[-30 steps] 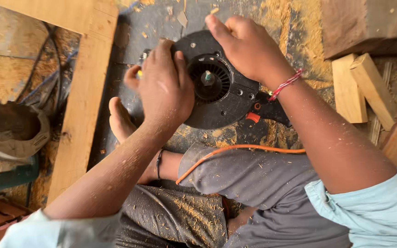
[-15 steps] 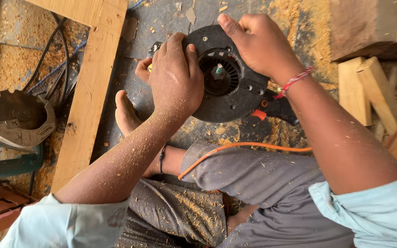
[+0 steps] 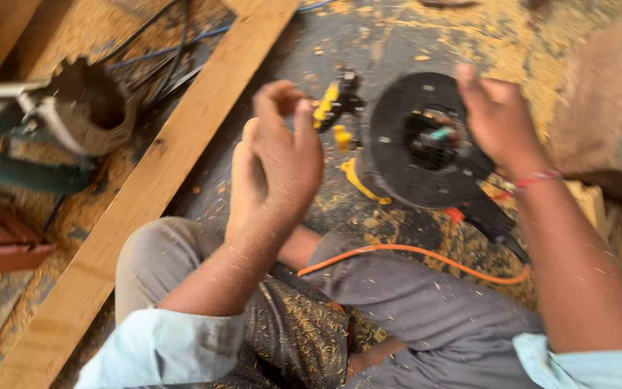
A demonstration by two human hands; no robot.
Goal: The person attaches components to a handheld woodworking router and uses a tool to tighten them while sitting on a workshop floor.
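The right hand (image 3: 502, 119) rests on the far rim of a round black power tool (image 3: 426, 144), fingers curled over its edge and clamped there. The tool lies on the dusty floor (image 3: 390, 36), its open face with the central hub turned up. The left hand (image 3: 275, 155) is lifted just left of the tool, fingers loosely bent together; whether it pinches a small part I cannot tell, because of the blur. It looks like work on the hub, and a steady grip seems needed. Between the left hand and the tool lie small yellow and black pieces (image 3: 336, 101). An orange cable (image 3: 412, 256) runs below the tool, over the knee. A wooden beam (image 3: 160, 187) crosses further left, with a circular saw (image 3: 59, 122) beyond it.
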